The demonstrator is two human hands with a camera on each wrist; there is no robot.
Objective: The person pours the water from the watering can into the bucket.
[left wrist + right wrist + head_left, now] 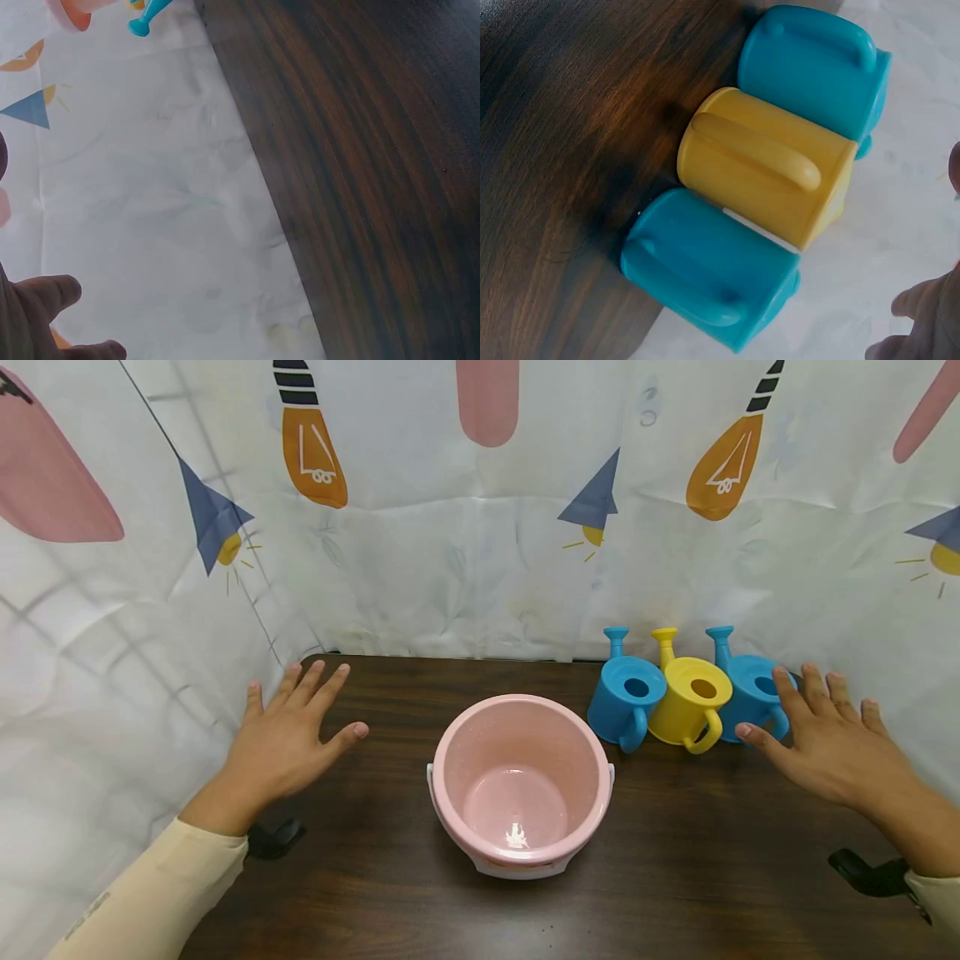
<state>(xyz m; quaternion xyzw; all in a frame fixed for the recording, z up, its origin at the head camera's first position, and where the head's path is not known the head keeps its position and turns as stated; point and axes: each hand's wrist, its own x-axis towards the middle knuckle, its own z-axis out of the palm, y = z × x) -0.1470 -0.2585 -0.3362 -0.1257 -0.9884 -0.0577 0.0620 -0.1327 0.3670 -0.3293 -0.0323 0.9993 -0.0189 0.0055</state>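
Observation:
A pink bucket [517,777] with a white handle stands upright in the middle of the dark wooden table, its inside bare. To its right, three toy watering cans stand side by side: a blue one [622,702], a yellow one [684,697] and another blue one [742,685]. My left hand [281,747] hovers to the left of the bucket, fingers spread, touching nothing. My right hand [840,747], also spread, is just right of the right-hand blue can and partly overlaps it in the head view; the right wrist view shows the fingers apart from the cans.
A white printed cloth [465,577] hangs behind the table and along its left side. The dark wooden table [360,877] runs toward the front. A black strap piece [277,839] sits at the left wrist, and a similar strap [870,872] at the right.

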